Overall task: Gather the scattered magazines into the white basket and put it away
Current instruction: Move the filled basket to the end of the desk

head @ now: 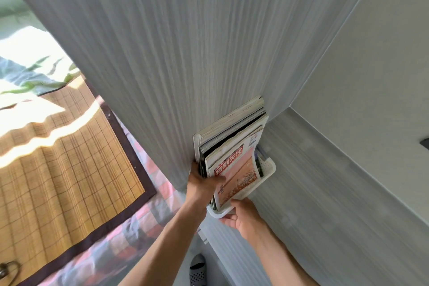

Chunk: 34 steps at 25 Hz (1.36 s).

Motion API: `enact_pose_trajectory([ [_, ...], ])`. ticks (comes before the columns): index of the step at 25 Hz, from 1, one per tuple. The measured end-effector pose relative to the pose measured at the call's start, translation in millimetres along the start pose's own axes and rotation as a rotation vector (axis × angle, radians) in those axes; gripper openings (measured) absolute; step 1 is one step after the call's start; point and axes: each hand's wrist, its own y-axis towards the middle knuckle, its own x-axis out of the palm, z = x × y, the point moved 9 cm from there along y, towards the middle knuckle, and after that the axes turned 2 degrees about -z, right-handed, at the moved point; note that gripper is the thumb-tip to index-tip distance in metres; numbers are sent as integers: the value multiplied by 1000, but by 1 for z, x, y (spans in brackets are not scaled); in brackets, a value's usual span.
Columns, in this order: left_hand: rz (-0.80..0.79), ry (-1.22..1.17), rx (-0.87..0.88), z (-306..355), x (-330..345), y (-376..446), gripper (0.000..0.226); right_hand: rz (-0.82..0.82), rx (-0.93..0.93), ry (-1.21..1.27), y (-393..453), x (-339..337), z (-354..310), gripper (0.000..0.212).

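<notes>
A white basket point(267, 173) packed with upright magazines point(232, 146) is held against a grey wood-grain panel point(162, 53), at the corner where the panel meets a grey ledge point(325, 181). The stack is pressed by the left hand point(204, 184), whose thumb is laid across the red-and-pink cover of the front magazine while the fingers are curled around the spines on the side nearest the panel. The near rim of the basket is gripped from below by the right hand point(246, 218), its fingers closed over the white plastic edge. The magazines are seen standing taller than the basket walls, with the thickest ones set closest to the panel. Away from the panel, on the left, a bed is covered by a woven bamboo mat point(58, 158) edged in dark fabric, laid over a pink and grey checked sheet point(130, 234). Below the basket, a dark perforated slipper point(197, 269) is visible on the floor.
</notes>
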Motion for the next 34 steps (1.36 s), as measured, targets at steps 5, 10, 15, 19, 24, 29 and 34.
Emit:
enact_pose_trajectory([
  [5, -93, -35, -128, -24, 21, -9, 66, 43, -48, 70, 6, -7, 7, 23],
  [10, -149, 57, -162, -17, 28, -3, 76, 15, -87, -46, 9, -4, 0, 29],
  [15, -40, 42, 5, -21, -14, -8, 57, 180, -126, -374, -13, -40, -22, 36],
  [19, -16, 214, 100, 5, -18, -10, 88, 460, -540, -473, -49, -77, -127, 55],
  [24, 71, 333, 136, 22, -8, -11, 87, 174, -631, -683, -32, -24, -242, 75],
  [29, 116, 363, 206, 27, -1, -6, 76, 40, -443, -625, -3, -18, -230, 75],
  [34, 279, 335, 356, 25, -7, -31, 65, -32, -615, -420, -19, -34, -230, 77],
])
